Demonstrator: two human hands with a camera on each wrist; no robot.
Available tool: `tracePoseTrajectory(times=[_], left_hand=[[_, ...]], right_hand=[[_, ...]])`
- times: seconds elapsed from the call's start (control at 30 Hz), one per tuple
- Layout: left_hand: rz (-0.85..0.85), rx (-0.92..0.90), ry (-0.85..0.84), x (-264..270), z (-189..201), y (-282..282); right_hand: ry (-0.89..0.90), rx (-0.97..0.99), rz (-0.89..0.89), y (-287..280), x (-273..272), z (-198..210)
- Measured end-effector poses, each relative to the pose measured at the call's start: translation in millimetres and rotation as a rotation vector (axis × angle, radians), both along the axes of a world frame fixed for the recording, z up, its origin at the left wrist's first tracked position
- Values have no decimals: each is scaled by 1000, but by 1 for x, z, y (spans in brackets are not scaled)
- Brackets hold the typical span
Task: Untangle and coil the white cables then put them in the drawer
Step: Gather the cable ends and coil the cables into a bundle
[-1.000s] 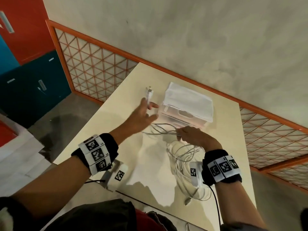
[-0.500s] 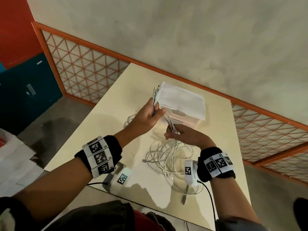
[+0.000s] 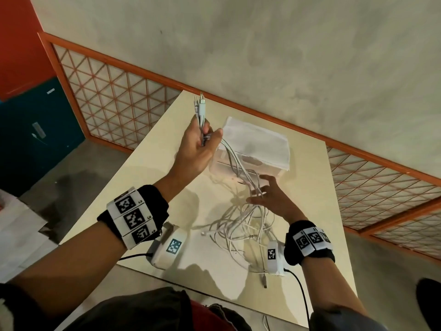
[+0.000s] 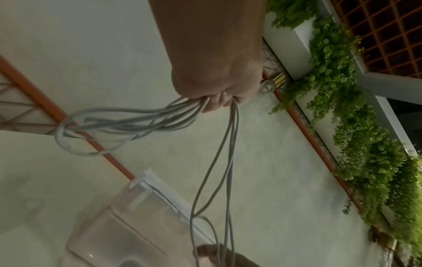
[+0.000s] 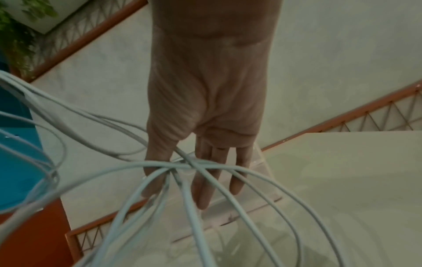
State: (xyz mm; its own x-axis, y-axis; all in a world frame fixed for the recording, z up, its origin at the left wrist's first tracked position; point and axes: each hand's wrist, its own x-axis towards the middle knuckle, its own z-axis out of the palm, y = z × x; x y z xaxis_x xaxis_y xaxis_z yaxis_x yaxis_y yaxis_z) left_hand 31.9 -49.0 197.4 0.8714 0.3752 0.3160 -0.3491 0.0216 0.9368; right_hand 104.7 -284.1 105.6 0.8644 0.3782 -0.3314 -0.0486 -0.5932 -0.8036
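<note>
My left hand (image 3: pixel 207 137) is raised above the table and grips a bundle of white cable ends, whose plugs (image 3: pixel 200 106) stick up out of the fist. The white cables (image 3: pixel 235 163) run down from it to a loose tangle (image 3: pixel 241 226) on the cream table (image 3: pixel 143 187). My right hand (image 3: pixel 260 190) hovers lower with its fingers spread, and strands cross them. In the left wrist view the fist (image 4: pixel 219 81) clamps the cables (image 4: pixel 214 162). The right wrist view shows straight fingers (image 5: pixel 206 187) behind crossing cables (image 5: pixel 189 166). The translucent drawer box (image 3: pixel 259 145) stands shut behind the hands.
One cable plug (image 3: pixel 264 281) lies near the table's front edge. An orange lattice railing (image 3: pixel 114 91) runs behind the table along the wall. A teal cabinet (image 3: pixel 35 132) stands on the floor at the left. Hanging green plants (image 4: pixel 356 126) fill the right of the left wrist view.
My left hand has risen with the cable ends, pulling the strands up. My right hand has let go of the strands, opened its fingers and dropped lower to the right.
</note>
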Motion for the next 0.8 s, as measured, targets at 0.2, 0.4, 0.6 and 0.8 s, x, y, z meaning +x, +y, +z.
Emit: tracePoseTrajectory(times=[0.2, 0.4, 0.6, 0.8], left_hand=[[109, -7, -37, -1, 3, 5], [162, 31, -54, -2, 2, 13], [221, 45, 9, -3, -5, 13], [241, 20, 5, -7, -5, 12]], right_hand=[[-52, -83, 75, -10, -3, -6], [-171, -190, -96, -22, -14, -20], [-44, -67, -131, -29, -26, -19], [233, 415, -109, -54, -32, -34]])
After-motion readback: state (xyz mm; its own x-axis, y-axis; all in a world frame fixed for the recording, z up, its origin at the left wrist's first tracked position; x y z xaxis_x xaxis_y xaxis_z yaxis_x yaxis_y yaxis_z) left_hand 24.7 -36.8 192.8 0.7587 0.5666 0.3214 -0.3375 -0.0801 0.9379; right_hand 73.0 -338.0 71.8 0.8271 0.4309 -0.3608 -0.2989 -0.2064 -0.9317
